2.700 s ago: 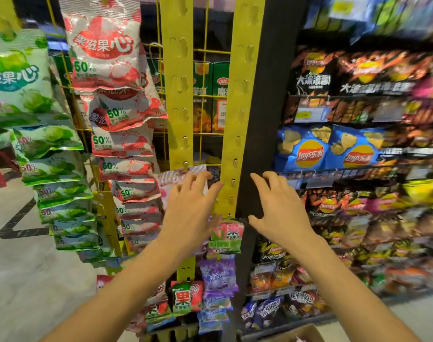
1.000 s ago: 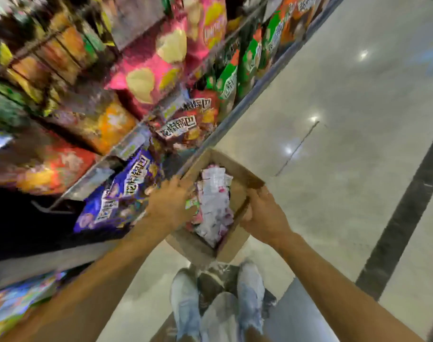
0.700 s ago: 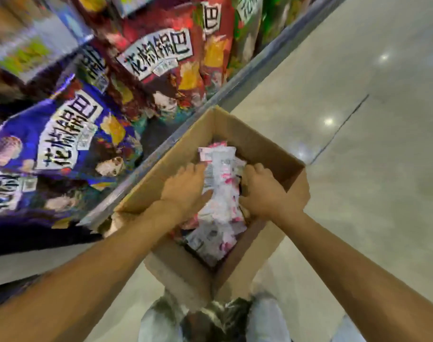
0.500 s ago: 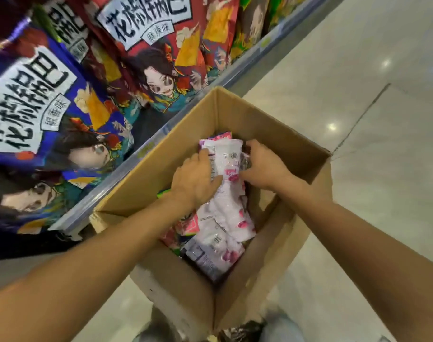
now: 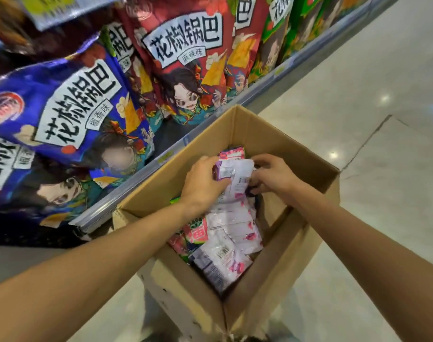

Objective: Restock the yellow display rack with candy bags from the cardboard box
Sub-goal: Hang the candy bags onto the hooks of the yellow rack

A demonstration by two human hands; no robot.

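Observation:
An open cardboard box (image 5: 279, 144) stands on the floor below me. Several white, pink and purple candy bags (image 5: 225, 240) lie packed inside it. Both my hands are in the box at its far end. My left hand (image 5: 203, 186) grips a white and purple candy bag (image 5: 235, 172) from the left, thumb across its front. My right hand (image 5: 272, 176) pinches the same bag's right edge with curled fingers. The yellow display rack is out of view.
A low store shelf with a grey front rail (image 5: 136, 178) runs along the box's left side, stocked with large purple snack bags (image 5: 62, 102) and red snack bags (image 5: 190, 58). Pale tiled floor (image 5: 383, 119) spreads to the right of the box.
I turned from the yellow rack down to the box. Both hands went into it and closed on a bag at the far end; that bag now sits a little higher.

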